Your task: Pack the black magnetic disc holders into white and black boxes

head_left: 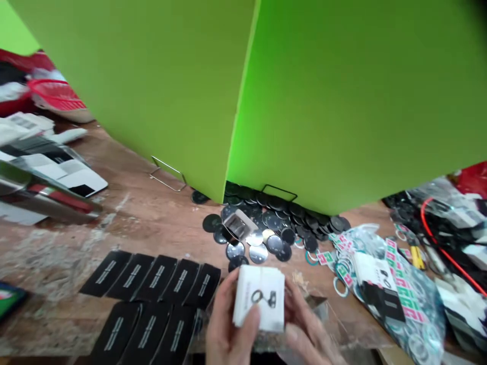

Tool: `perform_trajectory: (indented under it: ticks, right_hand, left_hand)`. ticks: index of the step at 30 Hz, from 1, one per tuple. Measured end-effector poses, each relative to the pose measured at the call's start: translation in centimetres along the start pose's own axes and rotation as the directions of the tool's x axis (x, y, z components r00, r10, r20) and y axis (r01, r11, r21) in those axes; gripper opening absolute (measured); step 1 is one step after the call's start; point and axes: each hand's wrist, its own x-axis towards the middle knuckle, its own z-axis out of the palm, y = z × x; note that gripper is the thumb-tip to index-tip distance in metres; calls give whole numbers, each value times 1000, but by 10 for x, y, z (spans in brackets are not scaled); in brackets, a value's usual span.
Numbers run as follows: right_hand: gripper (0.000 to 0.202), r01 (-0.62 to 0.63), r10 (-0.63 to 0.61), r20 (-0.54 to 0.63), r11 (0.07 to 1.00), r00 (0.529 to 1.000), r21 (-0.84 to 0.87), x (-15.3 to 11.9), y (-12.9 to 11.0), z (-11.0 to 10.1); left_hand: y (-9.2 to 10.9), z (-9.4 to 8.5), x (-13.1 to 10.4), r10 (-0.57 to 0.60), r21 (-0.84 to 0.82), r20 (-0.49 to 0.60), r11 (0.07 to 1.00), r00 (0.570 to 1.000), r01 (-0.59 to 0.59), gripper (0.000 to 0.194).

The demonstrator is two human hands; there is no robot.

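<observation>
My left hand (232, 324) grips a stack of white printed cards (260, 299) near the table's front edge, its thumb pressed on the top card. A small picture of a ring and a black piece shows on that card. My right hand (310, 329) is closed around the right side of the stack, some of its fingers hidden behind it. To the left lie black cards with white lettering (158, 279), set out in two overlapping rows. Just beyond the stack are loose round black discs (274, 244) and a small clear-fronted packet (239, 225).
Large green panels (342, 101) stand across the back, with wire loops (167, 175) at their foot. Clear bags of rings and stickers (403, 304) lie at right, beside a red cable (441, 238). A tape dispenser (49, 195) and a red basket (57, 94) are at left.
</observation>
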Motion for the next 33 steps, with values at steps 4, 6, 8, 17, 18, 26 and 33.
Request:
perform_trajectory:
  ticks: [4, 6, 8, 17, 18, 26, 33]
  right_hand:
    - [51, -91, 117, -204, 987, 972, 135, -4, 4, -43]
    - [44, -68, 59, -245, 997, 968, -28, 6, 6, -69]
    - [41, -42, -36, -281, 963, 959, -266, 17, 9, -94]
    - [36, 152, -407, -140, 606, 903, -781, 59, 53, -145]
    - [38, 179, -456, -113, 549, 883, -816, 62, 61, -147]
    - [51, 325, -540, 34, 454, 841, -830, 70, 108, -165]
    - [43, 422, -406, 184, 639, 895, -643, 84, 111, -163]
  left_hand:
    - [-30, 56, 10, -15, 75, 159, 997, 987, 3, 57]
    - [-41, 74, 21, 108, 313, 109, 940, 988, -137, 57]
    - [-48, 88, 33, 277, 528, 119, 795, 953, -297, 43]
    - [-88, 133, 76, 144, 540, 128, 820, 981, -191, 7]
    - [-96, 133, 81, 131, 523, 110, 835, 985, -170, 7]
    - [-139, 99, 104, 68, 384, 45, 920, 997, -80, 12]
    - [-142, 75, 87, -23, 274, -23, 961, 999, 28, 19]
